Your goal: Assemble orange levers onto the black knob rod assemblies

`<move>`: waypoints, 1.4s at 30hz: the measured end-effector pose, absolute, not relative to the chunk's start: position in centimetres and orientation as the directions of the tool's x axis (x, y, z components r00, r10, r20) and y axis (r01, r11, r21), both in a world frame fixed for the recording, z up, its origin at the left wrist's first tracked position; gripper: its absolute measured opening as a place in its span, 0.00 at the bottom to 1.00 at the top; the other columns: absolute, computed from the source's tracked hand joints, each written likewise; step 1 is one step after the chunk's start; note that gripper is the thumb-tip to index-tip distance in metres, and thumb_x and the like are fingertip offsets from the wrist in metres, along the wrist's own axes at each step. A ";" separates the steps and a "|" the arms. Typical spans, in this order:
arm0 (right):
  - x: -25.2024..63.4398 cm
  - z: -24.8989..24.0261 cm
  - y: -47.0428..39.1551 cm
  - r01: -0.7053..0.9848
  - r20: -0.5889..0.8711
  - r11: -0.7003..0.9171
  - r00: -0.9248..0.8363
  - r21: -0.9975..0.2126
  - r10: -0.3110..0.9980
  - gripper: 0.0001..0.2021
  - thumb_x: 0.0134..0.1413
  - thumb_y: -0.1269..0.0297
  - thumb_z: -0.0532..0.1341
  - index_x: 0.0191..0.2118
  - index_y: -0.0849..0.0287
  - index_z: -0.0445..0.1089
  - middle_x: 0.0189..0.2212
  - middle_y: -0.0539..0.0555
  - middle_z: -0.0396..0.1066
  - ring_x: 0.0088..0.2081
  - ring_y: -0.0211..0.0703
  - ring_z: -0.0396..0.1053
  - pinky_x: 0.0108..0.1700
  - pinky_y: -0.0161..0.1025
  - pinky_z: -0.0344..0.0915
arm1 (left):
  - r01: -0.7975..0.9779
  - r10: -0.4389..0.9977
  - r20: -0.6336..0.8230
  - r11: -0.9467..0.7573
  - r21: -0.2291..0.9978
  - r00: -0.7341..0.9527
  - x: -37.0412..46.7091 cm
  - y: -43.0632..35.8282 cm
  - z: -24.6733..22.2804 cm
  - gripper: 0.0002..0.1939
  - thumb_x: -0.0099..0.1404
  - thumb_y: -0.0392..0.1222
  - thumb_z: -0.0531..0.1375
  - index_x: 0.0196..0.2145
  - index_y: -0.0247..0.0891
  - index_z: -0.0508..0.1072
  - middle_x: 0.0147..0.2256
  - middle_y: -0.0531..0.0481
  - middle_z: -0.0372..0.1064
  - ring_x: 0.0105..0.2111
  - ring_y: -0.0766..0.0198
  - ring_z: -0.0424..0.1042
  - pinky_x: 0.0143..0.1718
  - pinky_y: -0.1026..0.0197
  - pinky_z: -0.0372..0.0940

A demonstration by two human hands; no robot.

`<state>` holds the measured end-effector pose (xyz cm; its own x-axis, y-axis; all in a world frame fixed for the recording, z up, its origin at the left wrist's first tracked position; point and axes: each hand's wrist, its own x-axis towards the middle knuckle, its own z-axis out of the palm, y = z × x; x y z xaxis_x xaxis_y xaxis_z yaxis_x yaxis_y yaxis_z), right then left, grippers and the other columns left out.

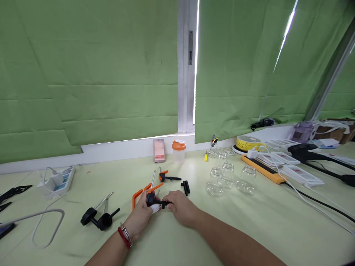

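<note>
My left hand [144, 214] is closed around a black part with a round head and a side arm [151, 199], shaped like a crank. A white wrap shows on one of its digits. My right hand [181, 207] pinches the far end of the black arm. Just beyond my left hand lie orange curved pieces [137, 197] and a metal rod [153, 180]; I cannot tell whether the rod joins the held part. A similar black and orange part [168, 178] rests behind them. Small black cylindrical pieces [185, 187] sit beyond my right hand.
Two black round-headed parts with metal rods [98, 218] lie at left, near a power strip [63, 181] and cables. An orange-lidded cup [179, 151] stands by the wall. Glass jars [227, 175], a yellow tape roll [248, 143] and an orange-edged strip [262, 169] are at right.
</note>
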<state>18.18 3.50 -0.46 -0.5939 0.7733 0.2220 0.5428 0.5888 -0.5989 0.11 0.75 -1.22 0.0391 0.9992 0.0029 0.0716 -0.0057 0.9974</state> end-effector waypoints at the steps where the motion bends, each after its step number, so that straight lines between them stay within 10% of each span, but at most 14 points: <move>1: 18.2 -0.4 3.4 0.544 0.229 0.605 -0.603 -0.582 0.764 0.14 0.53 0.73 0.54 0.42 0.56 0.73 0.34 0.54 0.70 0.39 0.43 0.64 0.42 0.36 0.57 | 0.048 0.998 -0.006 0.003 0.999 0.060 0.1 0.7 -1.1 0.16 0.51 0.38 0.63 0.38 0.41 0.63 0.39 0.50 0.68 0.42 0.58 0.68 0.45 0.56 0.62; 12: 17.7 -0.8 2.8 0.497 0.310 0.650 -0.603 -0.575 0.735 0.16 0.55 0.74 0.52 0.47 0.56 0.69 0.37 0.55 0.69 0.41 0.44 0.63 0.44 0.38 0.57 | -0.100 0.997 0.054 -0.059 0.993 -0.057 0.5 0.2 -0.6 0.30 0.54 0.36 0.58 0.53 0.46 0.54 0.53 0.45 0.60 0.51 0.57 0.64 0.49 0.55 0.61; 31: 17.1 -0.4 2.2 0.139 0.230 0.374 -0.582 -0.917 0.780 0.11 0.51 0.71 0.54 0.37 0.58 0.72 0.29 0.49 0.66 0.31 0.38 0.59 0.34 0.33 0.56 | 0.106 0.916 0.400 -0.401 0.910 0.026 0.9 -0.8 -0.1 0.26 0.55 0.36 0.62 0.47 0.46 0.54 0.65 0.43 0.34 0.65 0.50 0.38 0.61 0.43 0.47; 42: 16.3 -0.9 2.2 -0.190 0.162 0.056 -0.603 -0.980 0.781 0.06 0.44 0.69 0.58 0.30 0.62 0.71 0.22 0.46 0.57 0.26 0.32 0.51 0.30 0.32 0.49 | 0.345 0.904 0.411 -0.425 0.837 0.116 0.5 -0.7 -0.2 0.44 0.54 0.37 0.65 0.62 0.49 0.46 0.63 0.42 0.44 0.63 0.48 0.47 0.61 0.46 0.48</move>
